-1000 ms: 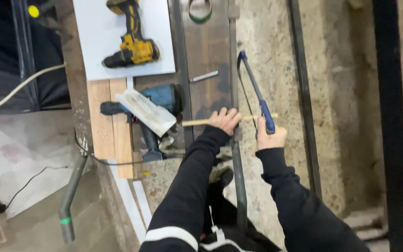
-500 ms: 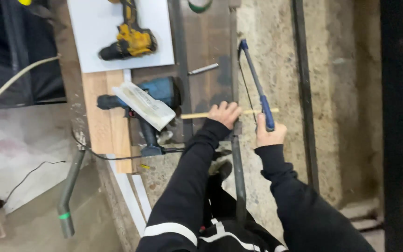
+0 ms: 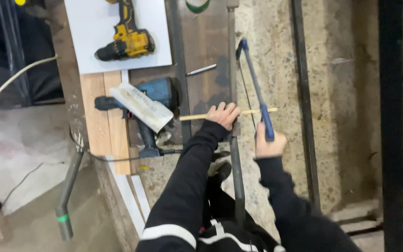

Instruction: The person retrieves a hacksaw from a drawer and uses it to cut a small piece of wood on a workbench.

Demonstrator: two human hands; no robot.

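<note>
A thin pale wooden stick lies crosswise over a long dark metal bar. My left hand presses down on the stick where it crosses the bar. My right hand grips the handle of a blue-framed hacksaw. The saw's frame points away from me and its blade meets the stick just right of the bar. Both sleeves are black.
A yellow cordless drill rests on a white board at the top left. A blue power tool with a white tube across it lies on wooden planks. A second metal rail runs along the speckled floor at right.
The view has shifted slightly. The saw and my right hand have drawn back toward me by a small amount. My left hand stays on the stick.
</note>
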